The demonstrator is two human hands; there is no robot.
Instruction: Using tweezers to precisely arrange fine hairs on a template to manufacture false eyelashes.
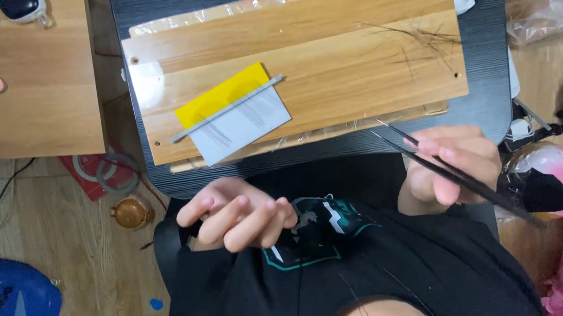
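The right hand (454,171) holds long black tweezers (458,174), their tips aimed up and left toward the near edge of the wooden board (328,72) on the dark worktop (491,101). The fingers wrap the shaft about midway, thumb pressing it. Whether the tips pinch anything, I cannot tell. The left hand (239,218) hangs loosely curled near the chest, holding nothing visible. A yellow-and-white card (236,113) with a thin grey strip (228,108) across it lies on the board, and loose fine strands (425,38) lie to the right. For fine picking like this, I'd judge that a lighter hold nearer the tips, wrist steadied on the board, would serve best.
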